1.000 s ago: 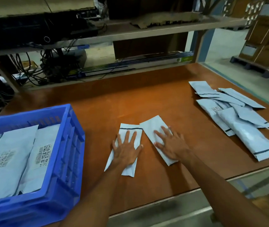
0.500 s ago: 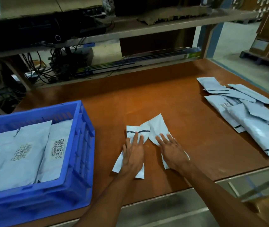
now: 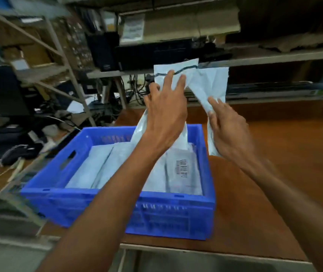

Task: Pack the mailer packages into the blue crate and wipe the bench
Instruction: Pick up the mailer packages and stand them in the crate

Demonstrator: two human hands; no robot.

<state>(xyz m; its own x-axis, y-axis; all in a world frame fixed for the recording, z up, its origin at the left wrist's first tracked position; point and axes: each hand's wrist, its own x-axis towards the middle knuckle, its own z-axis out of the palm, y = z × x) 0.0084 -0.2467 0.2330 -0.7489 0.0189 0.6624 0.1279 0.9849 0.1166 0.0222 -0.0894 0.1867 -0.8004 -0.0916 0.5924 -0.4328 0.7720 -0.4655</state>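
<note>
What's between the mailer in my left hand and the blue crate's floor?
In the head view, packed mailers lie there, hiding the blue crate's floor; one shows a barcode label. The left hand holds its mailer over them.

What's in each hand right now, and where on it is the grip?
Each hand holds a mailer around its middle: the left hand the dark-striped mailer, above the blue crate; the right hand the plain mailer, beside it.
</note>
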